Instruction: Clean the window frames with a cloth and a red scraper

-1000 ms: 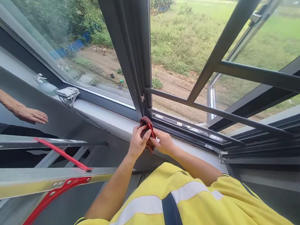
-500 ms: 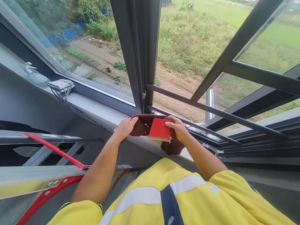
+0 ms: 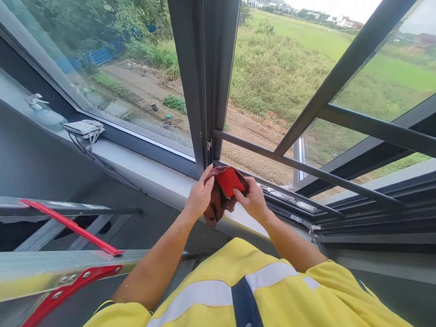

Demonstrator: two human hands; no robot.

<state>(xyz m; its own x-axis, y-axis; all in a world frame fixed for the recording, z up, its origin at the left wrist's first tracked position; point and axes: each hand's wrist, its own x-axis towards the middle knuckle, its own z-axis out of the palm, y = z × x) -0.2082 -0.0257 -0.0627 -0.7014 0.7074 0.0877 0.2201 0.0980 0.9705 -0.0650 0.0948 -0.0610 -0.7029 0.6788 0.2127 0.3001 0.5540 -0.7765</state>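
Over the window sill, both hands are at a dark maroon cloth (image 3: pixel 213 209). My left hand (image 3: pixel 200 195) is closed on the cloth's left side, pinching its upper edge. My right hand (image 3: pixel 253 198) grips a flat red scraper (image 3: pixel 230 181), its thumb pressed on the red face. The cloth wraps behind and around the scraper, and the right fingers behind it are mostly hidden. Cloth folds hang below the hands.
A stepladder (image 3: pixel 63 266) with red braces stands at the left. On the sill (image 3: pixel 131 162) are a spray bottle (image 3: pixel 44 113) and a grey folded item with a cord (image 3: pixel 82 128). Dark window bars (image 3: pixel 312 176) cross the right side.
My left hand has moved right, towards the right hand, and the stretched cloth is now bunched around the scraper. The scraper has tilted and its pale lower edge is mostly covered.
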